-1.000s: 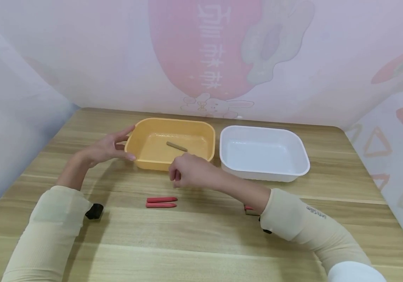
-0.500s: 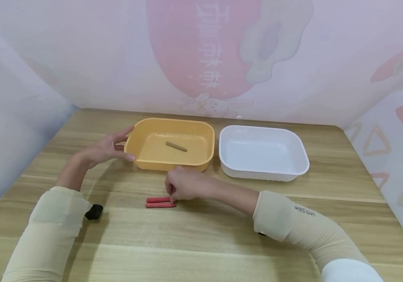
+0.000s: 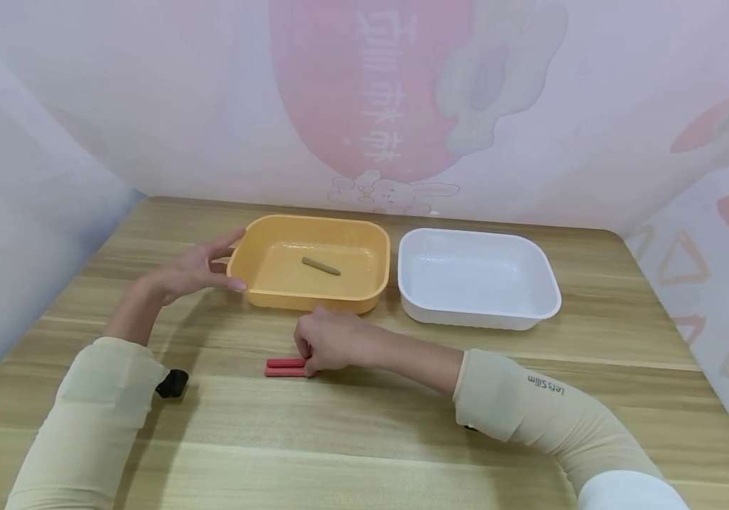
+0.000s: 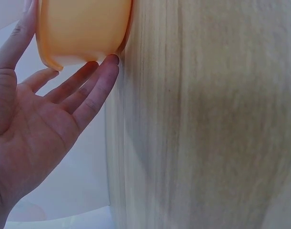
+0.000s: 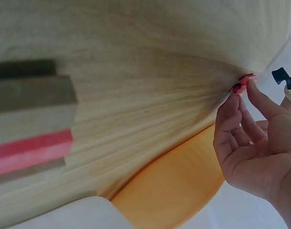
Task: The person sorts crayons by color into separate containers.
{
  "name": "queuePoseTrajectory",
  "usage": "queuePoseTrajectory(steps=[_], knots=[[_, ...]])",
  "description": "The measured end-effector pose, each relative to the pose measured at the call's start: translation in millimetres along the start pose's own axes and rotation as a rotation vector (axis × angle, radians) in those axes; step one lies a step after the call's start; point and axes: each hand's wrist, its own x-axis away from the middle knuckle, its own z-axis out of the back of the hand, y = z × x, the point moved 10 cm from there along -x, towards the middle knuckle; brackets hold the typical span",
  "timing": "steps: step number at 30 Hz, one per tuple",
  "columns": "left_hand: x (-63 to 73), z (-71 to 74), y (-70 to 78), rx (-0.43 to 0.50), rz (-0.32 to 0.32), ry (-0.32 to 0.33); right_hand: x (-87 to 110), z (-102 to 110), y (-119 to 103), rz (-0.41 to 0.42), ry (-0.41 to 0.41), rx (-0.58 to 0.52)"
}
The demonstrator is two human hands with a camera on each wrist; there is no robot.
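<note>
Two red crayons [image 3: 285,367] lie side by side on the table, their pointed ends covered by my right hand [image 3: 334,340]. In the right wrist view, the thumb and forefinger of that hand [image 5: 259,143] pinch the red crayons [image 5: 245,83] at the ends. My left hand [image 3: 195,269] touches the left end of a yellow plastic bin [image 3: 313,300]. Its spread fingers [image 4: 95,98] rest along the bin's outer wall [image 4: 88,33] in the left wrist view. A single brown crayon [image 3: 321,266] lies inside the bin.
Right of the yellow bin stands a white plastic bin [image 3: 479,317]. In the right wrist view, a brown crayon [image 5: 31,112] and a red crayon [image 5: 33,151] lie close to the camera; the right forearm hides them in the head view. A printed wall [image 3: 211,106] borders the table's back.
My right hand has come down from the yellow bin's front edge to the two red crayons and now pinches their tips. My left hand has stayed at the bin.
</note>
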Motion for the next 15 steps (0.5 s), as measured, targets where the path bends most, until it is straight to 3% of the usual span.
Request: queuePoseTrajectory(steps=[15], knots=[[0.8, 0.1, 0.5, -0.004, 0.007, 0.003, 2.0, -2.3, -0.7, -0.004, 0.028, 0.002]])
